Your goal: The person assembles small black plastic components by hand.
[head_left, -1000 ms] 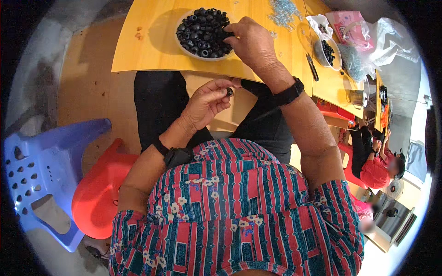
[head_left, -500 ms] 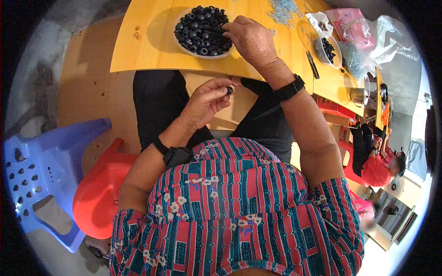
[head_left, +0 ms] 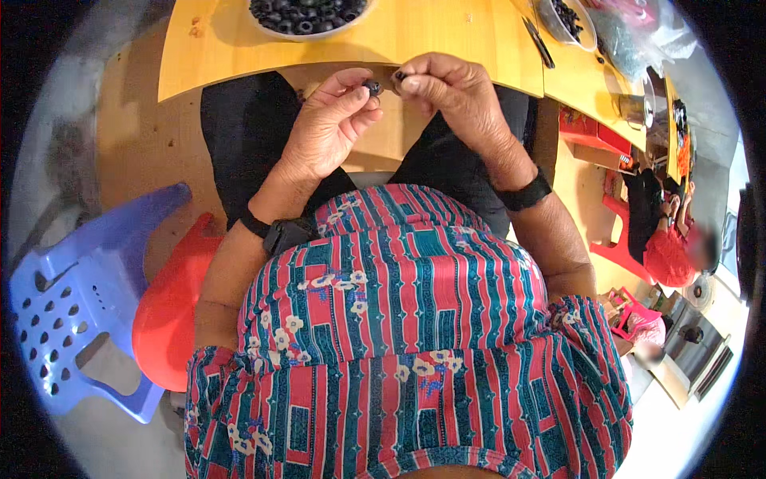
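Two small black rings, pinched.

- A small dark round piece, ring-like and matte black, is pinched at the fingertips of the left hand, just below the near edge of the yellow desk.
- A second small dark piece, mostly hidden by fingertips, sits in the pinch of the right hand, just beside the first and level with it below that desk edge; whether the two touch cannot be told.
- Both pieces are held in the air below the desk edge.
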